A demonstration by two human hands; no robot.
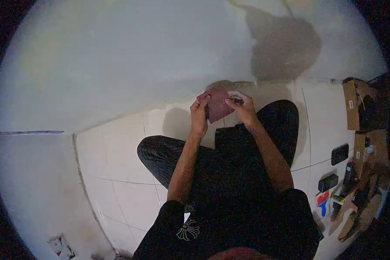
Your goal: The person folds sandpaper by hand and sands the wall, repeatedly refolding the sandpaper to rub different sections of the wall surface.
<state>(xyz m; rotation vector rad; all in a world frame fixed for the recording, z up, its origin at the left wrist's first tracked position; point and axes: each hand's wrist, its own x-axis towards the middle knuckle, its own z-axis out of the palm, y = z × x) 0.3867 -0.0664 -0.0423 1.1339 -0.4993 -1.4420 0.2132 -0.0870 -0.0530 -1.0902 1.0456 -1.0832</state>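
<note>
A reddish-brown sheet of sandpaper [218, 105] is held up between both hands, in front of the crossed legs and near the foot of the wall. My left hand [199, 114] grips its left edge, with the thumb on the near face. At the right edge, my right hand [243, 106] pinches the sheet between thumb and fingers. Some of the fingers are hidden behind the sheet.
A pale wall [138, 56] meets the white tiled floor [117, 160] ahead. Along the right lie a cardboard box [352, 106], a flat black object [339, 154], a dark block [328, 183] and a red-and-blue scraper [323, 203]. Cardboard pieces [347, 226] lie beside them.
</note>
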